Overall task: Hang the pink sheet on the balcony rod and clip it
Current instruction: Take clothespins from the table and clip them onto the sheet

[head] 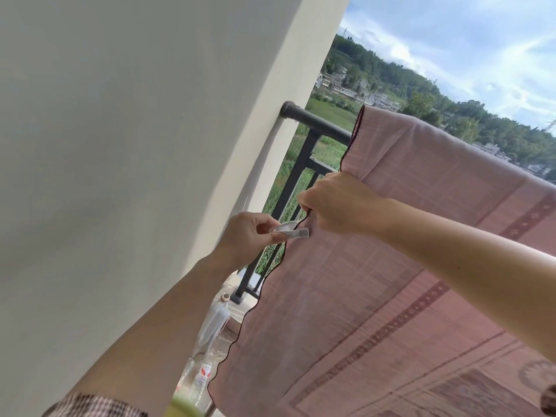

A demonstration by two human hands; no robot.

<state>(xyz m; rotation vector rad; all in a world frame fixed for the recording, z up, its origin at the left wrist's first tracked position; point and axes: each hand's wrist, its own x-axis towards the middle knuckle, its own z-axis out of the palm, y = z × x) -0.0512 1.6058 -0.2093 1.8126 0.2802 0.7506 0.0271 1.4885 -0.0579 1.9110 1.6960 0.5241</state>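
Pinching a white clip (290,230) between thumb and fingertips, the left hand (251,236) is closed on the clip's rear end, with the clip's front end lying against the dark scalloped edge of the pink sheet (391,281). Whether the clip's mouth already bites the cloth cannot be told from this view. The right hand (337,203) sits directly above and beside the clip, fingers curled shut around a gathered fold of the sheet's edge, knuckles toward the camera. The two hands are almost touching at the clip.

The pink sheet is draped over the balcony rod (319,120), hanging down on the near side and covering the rod toward the right; only a short bare stretch of dark rod shows between the sheet's edge and the wall (135,145), where the rod is fixed. The sheet carries a woven grid pattern with darker bands. Below the rod, the dark railing bars (296,182) are visible left of the sheet.

A checked sleeve (90,406) shows at the lower left of the frame. On the floor by the railing base lies clear plastic packaging (210,329). Beyond the railing are green fields, buildings and wooded hills.
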